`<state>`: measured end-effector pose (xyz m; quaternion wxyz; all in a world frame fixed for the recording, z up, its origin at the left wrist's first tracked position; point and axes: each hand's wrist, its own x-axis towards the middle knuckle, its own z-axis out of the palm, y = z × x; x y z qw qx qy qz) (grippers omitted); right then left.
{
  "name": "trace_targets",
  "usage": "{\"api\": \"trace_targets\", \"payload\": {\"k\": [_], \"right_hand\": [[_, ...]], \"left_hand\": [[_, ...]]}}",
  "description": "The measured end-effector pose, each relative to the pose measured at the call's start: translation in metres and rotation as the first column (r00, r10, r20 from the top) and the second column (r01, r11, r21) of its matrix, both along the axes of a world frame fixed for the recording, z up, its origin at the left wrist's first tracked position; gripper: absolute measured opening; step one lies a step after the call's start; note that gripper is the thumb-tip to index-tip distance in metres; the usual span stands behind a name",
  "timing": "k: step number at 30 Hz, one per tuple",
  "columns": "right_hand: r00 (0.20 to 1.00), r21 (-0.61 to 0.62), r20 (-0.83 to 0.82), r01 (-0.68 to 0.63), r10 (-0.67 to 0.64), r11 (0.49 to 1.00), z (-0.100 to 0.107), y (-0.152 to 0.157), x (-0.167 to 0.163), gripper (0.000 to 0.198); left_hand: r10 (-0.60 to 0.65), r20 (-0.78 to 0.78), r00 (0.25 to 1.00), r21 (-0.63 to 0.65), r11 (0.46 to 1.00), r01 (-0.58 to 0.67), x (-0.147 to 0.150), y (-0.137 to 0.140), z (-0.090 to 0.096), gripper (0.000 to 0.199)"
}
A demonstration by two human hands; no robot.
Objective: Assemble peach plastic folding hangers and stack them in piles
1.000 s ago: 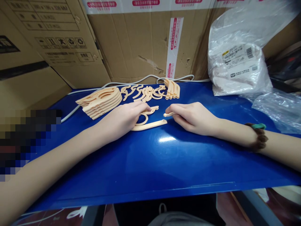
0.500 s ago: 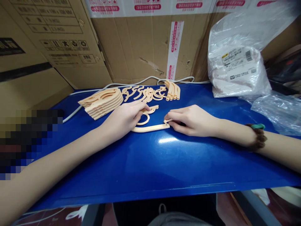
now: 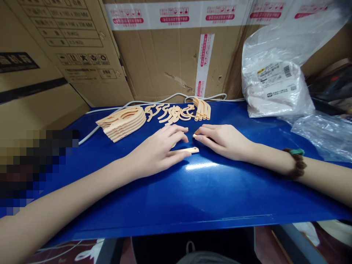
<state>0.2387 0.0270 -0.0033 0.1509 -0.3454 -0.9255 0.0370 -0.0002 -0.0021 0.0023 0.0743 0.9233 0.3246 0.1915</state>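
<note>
My left hand (image 3: 158, 152) is spread with its fingers apart over a beige plastic hanger part. The end of this part, a flat arm with a small hole (image 3: 194, 150), shows beyond my thumb; the hand covers the rest. Across a small gap, my right hand (image 3: 224, 141) is closed with a small beige plastic piece (image 3: 195, 136) between thumb and fingers. Only the piece's tip shows, so its full shape is hidden. Behind my hands lie loose curved beige hook pieces (image 3: 173, 113).
A stack of beige hanger frames (image 3: 123, 123) lies at the back left, and several curved arms (image 3: 202, 109) stand together at the back. A white cable (image 3: 176, 96) runs along the cardboard boxes (image 3: 154, 58). Plastic bags (image 3: 277, 88) sit at the right on the blue table (image 3: 209, 198).
My left hand has opened and moved right over the hanger part. My right hand has lifted the small piece slightly away from the arm's end. The view has tilted up a little.
</note>
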Motion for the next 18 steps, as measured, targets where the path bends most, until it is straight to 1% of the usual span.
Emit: {"api": "trace_targets", "payload": {"k": [6,12,18], "right_hand": [[1.0,-0.019,-0.02,0.021,-0.021,1.0,0.0007,-0.0009,-0.0004,0.041],[0.999,-0.035,-0.044,0.027,-0.029,0.999,0.0002,-0.0009,-0.0008,0.037],[0.998,-0.056,-0.017,0.063,-0.064,0.996,0.001,-0.0016,-0.0015,0.035]], "left_hand": [[-0.031,-0.051,0.998,-0.047,0.999,0.028,-0.0017,0.0016,-0.0008,0.026],[-0.034,-0.002,0.999,-0.169,0.985,0.033,-0.0041,0.0063,-0.0021,0.024],[-0.033,0.009,0.999,-0.212,0.977,0.034,-0.0045,0.0068,-0.004,0.023]]}}
